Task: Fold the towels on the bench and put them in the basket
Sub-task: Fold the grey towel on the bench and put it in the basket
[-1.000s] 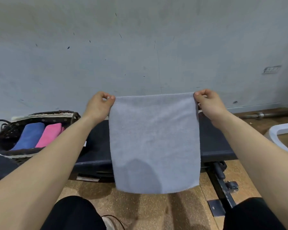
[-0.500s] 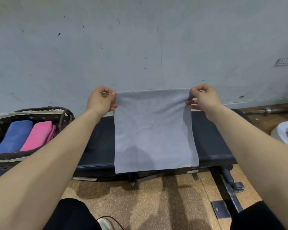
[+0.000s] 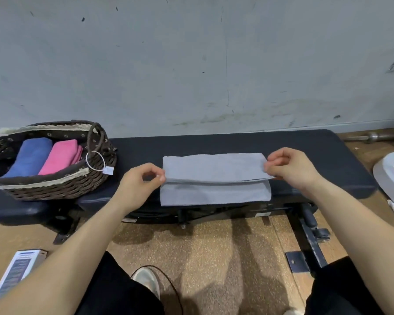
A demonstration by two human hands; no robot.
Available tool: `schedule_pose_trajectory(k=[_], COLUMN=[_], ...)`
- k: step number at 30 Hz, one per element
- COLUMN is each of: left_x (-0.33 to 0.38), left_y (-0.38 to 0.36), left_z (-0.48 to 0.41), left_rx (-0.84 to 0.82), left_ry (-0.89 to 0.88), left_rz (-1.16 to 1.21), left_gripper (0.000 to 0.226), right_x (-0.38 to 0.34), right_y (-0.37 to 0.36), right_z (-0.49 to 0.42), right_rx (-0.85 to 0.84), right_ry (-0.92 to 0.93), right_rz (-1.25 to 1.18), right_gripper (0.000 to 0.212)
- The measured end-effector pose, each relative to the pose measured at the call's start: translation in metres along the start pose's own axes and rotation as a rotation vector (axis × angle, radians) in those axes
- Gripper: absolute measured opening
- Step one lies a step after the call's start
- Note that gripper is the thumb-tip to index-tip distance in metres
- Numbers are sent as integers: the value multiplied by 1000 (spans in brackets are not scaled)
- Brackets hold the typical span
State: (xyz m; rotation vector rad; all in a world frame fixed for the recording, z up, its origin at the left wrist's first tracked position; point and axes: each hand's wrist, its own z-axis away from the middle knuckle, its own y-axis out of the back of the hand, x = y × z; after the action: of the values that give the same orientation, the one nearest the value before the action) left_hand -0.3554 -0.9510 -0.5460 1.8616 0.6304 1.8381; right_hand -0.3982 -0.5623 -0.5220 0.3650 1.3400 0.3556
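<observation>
Left hand and right hand each pinch an end of the grey towel's upper folded layer; towel lies near bench front edge, basket at bench's left end.

Towel is lying on the bench, folded over itself, upper layer sitting back from the near edge of the lower one. Left hand fingers are pinching the upper layer's near-left corner; right hand fingers are pinching its near-right corner, so the towel is spanning between the two sets of fingertips. Basket is resting on the bench end well left of the left fingers, two folded towels lying side by side in it. Wall is standing behind the bench, beyond both hands. Floor is lying nearer than the fingers, below the bench.
</observation>
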Motion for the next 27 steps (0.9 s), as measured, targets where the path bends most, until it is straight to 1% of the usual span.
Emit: schedule_pose_trajectory(k=[2, 5, 7, 10, 14, 17, 19, 21, 24, 25, 27], left_x=[-2, -5, -8, -8, -7, -4, 2, 9, 22, 26, 34], left_y=[-2, -2, -3, -7, -12, -15, -19, -29, -50, -57, -72], left_z=[10, 14, 15, 15, 14, 11, 8, 3, -11, -17, -29], left_rx=[-9, -26, -64, -125, -193, -205, -162, -54, 128, 149, 126], left_ry=[-34, -97, -145, -196, -169, -165, -166, -169, -185, -199, -207], left_rz=[-28, -74, -166, -330, -507, -586, -629, -632, -541, -512, -494], left_gripper=[8, 11, 13, 13, 13, 13, 22, 26, 18, 17, 26], right_x=[4, 14, 19, 19, 19, 21, 17, 10, 2, -2, -8], right_y=[-2, -5, -7, -9, -7, -10, -14, -20, -37, -45, -62], right_z=[6, 10, 12, 15, 18, 18, 17, 16, 9, 6, -2], right_rx=[-32, -47, -66, -76, -115, -178, -174, -129, -49, -30, -10], right_ry=[24, 88, 116, 141, 173, 220, 259, 268, 305, 319, 355], right_rz=[45, 258, 364, 417, 507, 757, 894, 932, 877, 847, 797], right_gripper=[25, 26, 26, 24, 25, 19, 13, 10, 24, 26, 28])
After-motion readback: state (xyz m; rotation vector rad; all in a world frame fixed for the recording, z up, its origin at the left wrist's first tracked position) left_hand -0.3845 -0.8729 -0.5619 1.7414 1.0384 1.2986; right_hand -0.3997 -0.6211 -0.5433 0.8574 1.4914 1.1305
